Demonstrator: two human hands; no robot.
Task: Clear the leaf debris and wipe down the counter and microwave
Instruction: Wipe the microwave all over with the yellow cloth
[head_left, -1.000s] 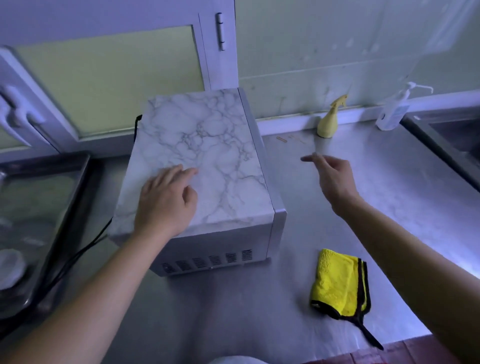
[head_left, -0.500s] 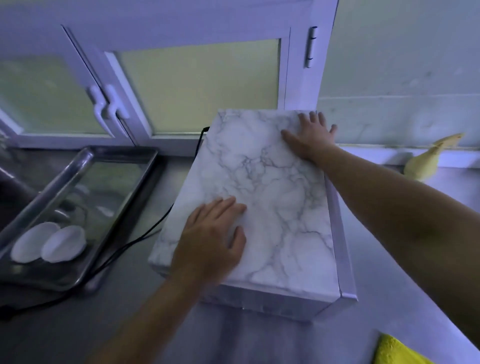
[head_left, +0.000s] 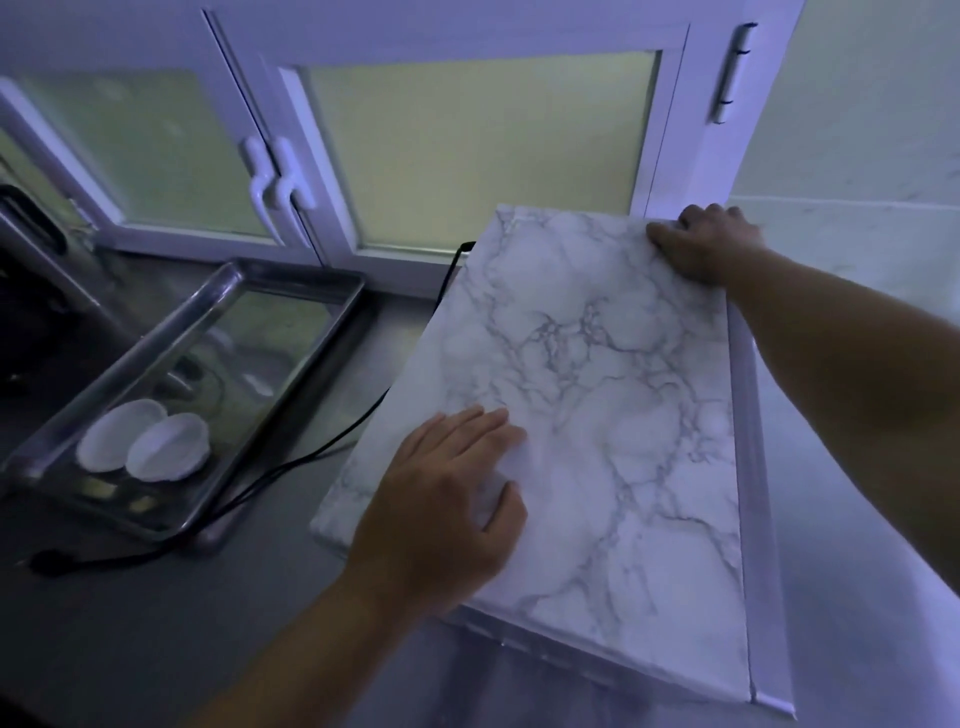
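Note:
The microwave, covered in white marble-pattern film, stands on the steel counter with its top facing me. My left hand lies flat on the near left part of its top, fingers straight. My right hand grips the far right corner, its fingers curled over the back edge and its thumb on top. No cloth and no leaf debris are in view.
A steel tray holding two white shells sits left of the microwave. A black power cord runs between them along the counter. Behind are window doors with white handles. A dark object stands at the far left.
My right hand went from the air above the counter to the microwave's far right corner and now curls over its back edge. My view swung left; the cloth and spray bottle left the frame.

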